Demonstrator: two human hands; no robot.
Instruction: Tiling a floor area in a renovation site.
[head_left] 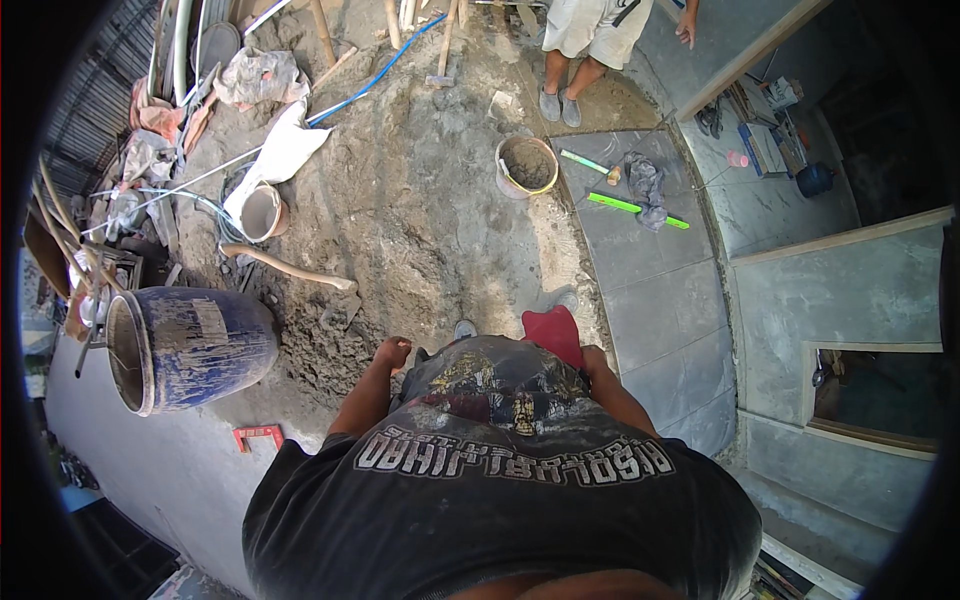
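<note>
My left hand point(395, 352) hangs beside my body with its fingers curled in, and I see nothing in it. On the other side, my right hand point(594, 358) is low by my hip, at the edge of a red cloth-like piece point(553, 335). It seems to grip that piece, though its fingers are mostly hidden. Broken soil and rubble point(335, 350) lie to the left of my left hand. Ahead of me a bucket of grey mortar point(527, 166) stands beside the grey floor tiles point(655, 310).
Lime-green level point(637, 210), mallet point(592, 166) and dark plastic bag point(645, 185) lie on the tiles. Left are a blue drum point(200, 345), hoe point(290, 265), second bucket point(263, 213) and red frame piece point(258, 436). Another person point(590, 50) stands ahead, near a sledgehammer point(443, 60).
</note>
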